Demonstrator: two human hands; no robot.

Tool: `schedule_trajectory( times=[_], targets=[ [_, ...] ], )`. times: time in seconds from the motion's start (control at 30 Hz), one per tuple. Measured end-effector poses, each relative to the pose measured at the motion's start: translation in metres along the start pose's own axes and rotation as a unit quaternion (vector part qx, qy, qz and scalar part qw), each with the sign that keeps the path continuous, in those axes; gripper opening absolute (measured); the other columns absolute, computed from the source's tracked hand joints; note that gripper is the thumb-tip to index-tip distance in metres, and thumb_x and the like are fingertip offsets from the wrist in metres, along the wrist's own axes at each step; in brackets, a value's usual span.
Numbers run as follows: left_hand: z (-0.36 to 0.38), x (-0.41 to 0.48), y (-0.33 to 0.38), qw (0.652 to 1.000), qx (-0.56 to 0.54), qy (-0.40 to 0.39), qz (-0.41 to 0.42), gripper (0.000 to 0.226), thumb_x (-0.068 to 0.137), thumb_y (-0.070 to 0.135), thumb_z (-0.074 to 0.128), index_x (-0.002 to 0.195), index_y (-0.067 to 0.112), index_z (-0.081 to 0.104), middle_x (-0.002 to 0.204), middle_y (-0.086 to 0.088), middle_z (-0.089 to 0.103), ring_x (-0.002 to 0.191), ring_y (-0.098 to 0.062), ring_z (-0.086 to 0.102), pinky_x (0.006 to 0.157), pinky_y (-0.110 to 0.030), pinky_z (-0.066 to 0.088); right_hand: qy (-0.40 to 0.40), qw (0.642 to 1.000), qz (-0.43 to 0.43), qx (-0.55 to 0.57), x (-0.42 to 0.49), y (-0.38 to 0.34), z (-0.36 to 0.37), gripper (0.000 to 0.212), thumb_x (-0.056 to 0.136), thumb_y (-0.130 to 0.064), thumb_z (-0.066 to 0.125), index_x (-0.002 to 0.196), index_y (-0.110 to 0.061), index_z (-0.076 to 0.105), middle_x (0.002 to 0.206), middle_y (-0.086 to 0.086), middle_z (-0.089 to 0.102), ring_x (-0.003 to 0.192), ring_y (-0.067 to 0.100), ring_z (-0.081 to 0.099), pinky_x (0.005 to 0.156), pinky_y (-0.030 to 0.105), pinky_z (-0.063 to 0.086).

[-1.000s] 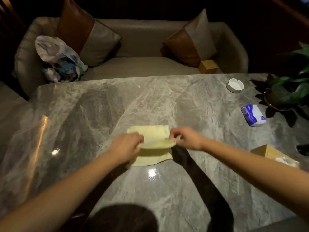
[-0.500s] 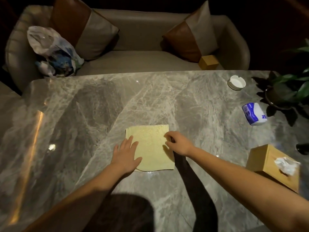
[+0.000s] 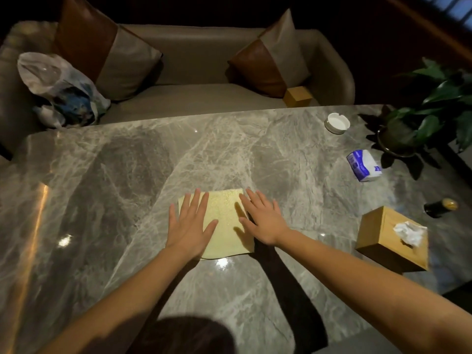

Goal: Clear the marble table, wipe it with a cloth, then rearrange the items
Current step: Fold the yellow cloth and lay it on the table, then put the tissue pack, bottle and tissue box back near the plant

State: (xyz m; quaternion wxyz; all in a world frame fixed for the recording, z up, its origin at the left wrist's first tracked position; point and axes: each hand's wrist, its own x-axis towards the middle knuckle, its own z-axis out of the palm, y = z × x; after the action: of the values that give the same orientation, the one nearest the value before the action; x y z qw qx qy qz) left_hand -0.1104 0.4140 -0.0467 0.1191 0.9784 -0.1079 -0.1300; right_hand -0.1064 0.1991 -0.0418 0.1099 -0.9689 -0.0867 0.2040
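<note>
A folded pale yellow cloth (image 3: 226, 221) lies flat in the middle of the grey marble table (image 3: 115, 187). My left hand (image 3: 190, 226) rests palm down on the cloth's left half, fingers spread. My right hand (image 3: 263, 221) lies palm down on the cloth's right edge, fingers apart too. Neither hand grips anything. At the table's right side stand a wooden tissue box (image 3: 390, 238), a blue-and-white tissue pack (image 3: 364, 164), a white ashtray (image 3: 337, 122), a potted plant (image 3: 419, 118) and a small dark bottle (image 3: 440, 207).
A beige sofa (image 3: 194, 72) runs along the table's far edge with two brown-and-grey cushions (image 3: 104, 47), a plastic bag (image 3: 58, 90) at its left and a small wooden box (image 3: 297, 96) at its right.
Both hands folded the cloth over, let go of its edge and now lie flat on it. The camera view has shifted slightly.
</note>
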Motion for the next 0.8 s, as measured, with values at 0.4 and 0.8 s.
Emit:
schedule_trajectory(
  times=[0.4, 0.8],
  targets=[
    [-0.100, 0.038, 0.061, 0.980, 0.069, 0.168, 0.082, 0.074, 0.087, 0.063, 0.006, 0.148, 0.027, -0.015, 0.157, 0.003, -0.019, 0.143, -0.016, -0.021, 0.111, -0.048, -0.017, 0.231, 0.972, 0.022, -0.025, -0.015, 0.045, -0.095, 0.070, 0.093, -0.058, 0.016, 0.153, -0.027, -0.003, 0.161, -0.002, -0.012, 0.147, 0.020, -0.015, 0.115, 0.053, -0.007],
    [-0.079, 0.100, 0.221, 0.983, 0.090, 0.153, 0.047, 0.080, 0.080, 0.066, -0.002, 0.149, 0.028, -0.012, 0.158, 0.002, -0.017, 0.144, -0.017, -0.019, 0.110, -0.048, -0.016, 0.217, 0.976, 0.011, -0.031, -0.034, 0.238, -0.146, 0.067, 0.096, -0.056, 0.019, 0.153, -0.029, -0.001, 0.161, -0.004, -0.013, 0.147, 0.019, -0.015, 0.115, 0.055, -0.005]
  ],
)
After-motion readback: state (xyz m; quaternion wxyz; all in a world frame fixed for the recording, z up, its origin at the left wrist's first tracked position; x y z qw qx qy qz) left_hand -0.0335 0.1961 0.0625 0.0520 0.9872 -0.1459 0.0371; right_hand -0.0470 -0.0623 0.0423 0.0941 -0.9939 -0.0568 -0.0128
